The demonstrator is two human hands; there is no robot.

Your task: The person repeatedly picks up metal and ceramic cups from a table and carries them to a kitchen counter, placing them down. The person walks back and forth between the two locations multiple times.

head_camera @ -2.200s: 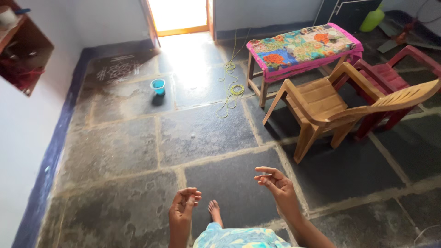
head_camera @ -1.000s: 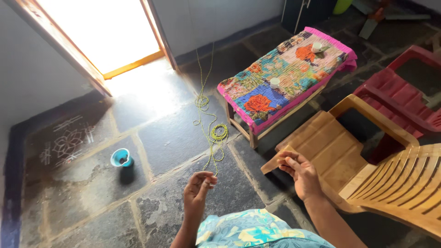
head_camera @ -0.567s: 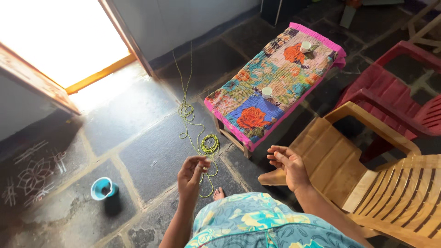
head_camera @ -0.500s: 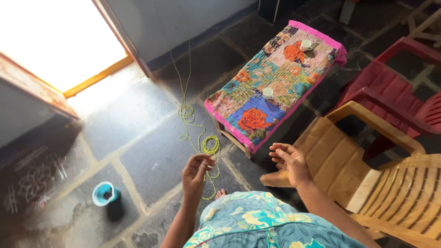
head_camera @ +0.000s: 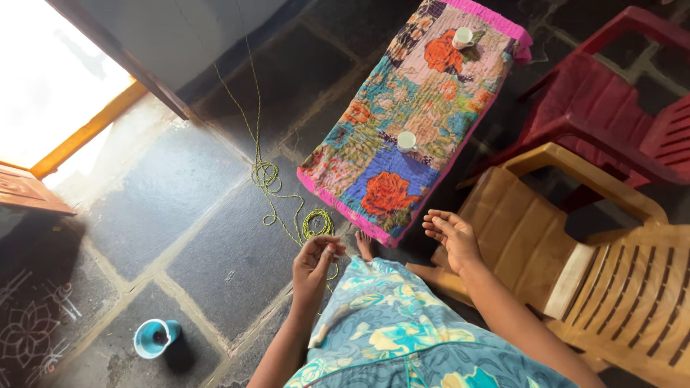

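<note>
Cord: a thin yellow-green cord (head_camera: 287, 208) is seen lying in loose loops and small coils on the dark stone-slab floor (head_camera: 194, 237), trailing from the doorway wall at about 11 o'clock down toward the person's bare foot (head_camera: 365, 246).

Left hand: the left hand (head_camera: 315, 260) is raised just above the near coil, at roughly 6 o'clock of the cord; thumb and fingertips are drawn together in a narrow pinch, and whether the cord's end is gripped in it cannot be told (the strand is too fine there).

Right hand: the right hand (head_camera: 451, 237) is held empty at about 3 o'clock of the left one, palm up, fingers loosely spread and slightly curled, above the front edge of the tan plastic armchair (head_camera: 575, 273).

Step in hand: judged as a gathering or drawing-in of the cord, with the pinch made or just being made.

Next move: a steady pull with the strand passed to the open right hand would be called for, the coils being kept from snagging.

Surroundings: a low bench under a patchwork floral quilt with pink border (head_camera: 424, 108) bears two small white cups (head_camera: 407, 141) at 1 o'clock; a dark red plastic chair (head_camera: 618, 100) stands beyond; a small blue cup (head_camera: 152, 338) sits at 8 o'clock.
</note>
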